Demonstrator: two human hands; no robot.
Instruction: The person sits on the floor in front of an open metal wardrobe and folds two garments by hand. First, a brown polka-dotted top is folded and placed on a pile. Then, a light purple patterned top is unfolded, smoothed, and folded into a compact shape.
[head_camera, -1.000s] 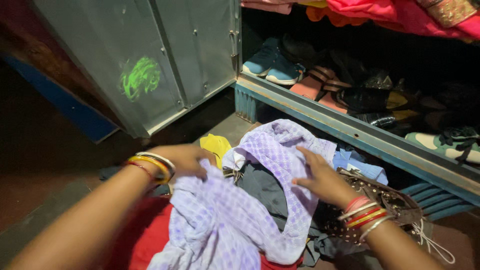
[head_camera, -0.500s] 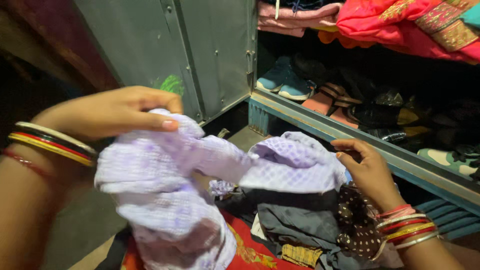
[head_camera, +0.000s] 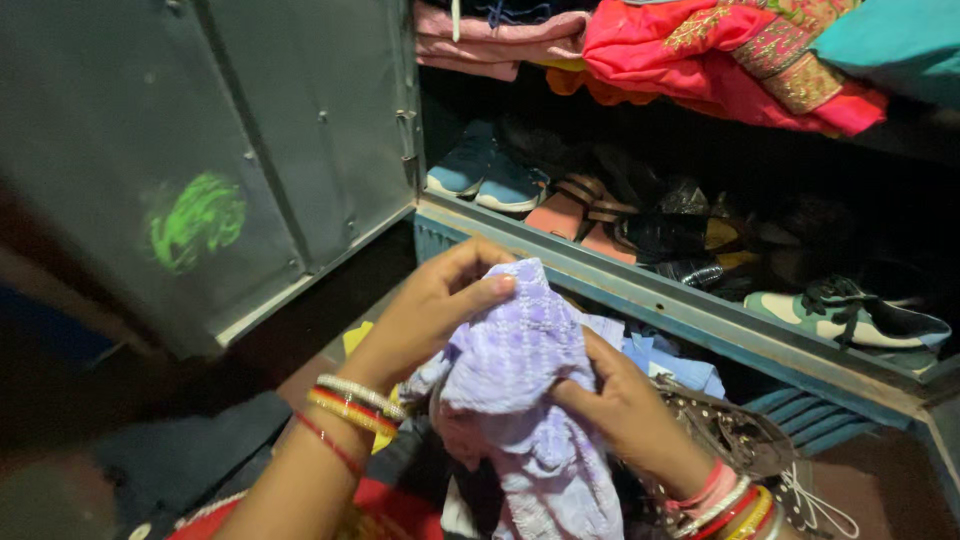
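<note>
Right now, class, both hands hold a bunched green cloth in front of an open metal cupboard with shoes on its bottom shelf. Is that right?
Not quite. The cloth is pale purple, not green, as the head view shows. The left hand and right hand do hold it bunched before the open cupboard with shoes.

No packages, labels, signs or screens in view

We hold a lilac cloth (head_camera: 520, 390) bunched between both hands: our left hand (head_camera: 440, 305) pinches its top, our right hand (head_camera: 620, 405) grips its right side. Beyond, the open grey cupboard door (head_camera: 200, 150) stands far left; blue shoes (head_camera: 480, 175) and sandals (head_camera: 575, 205) sit on the bottom shelf, pink clothes (head_camera: 700, 50) above.
</note>
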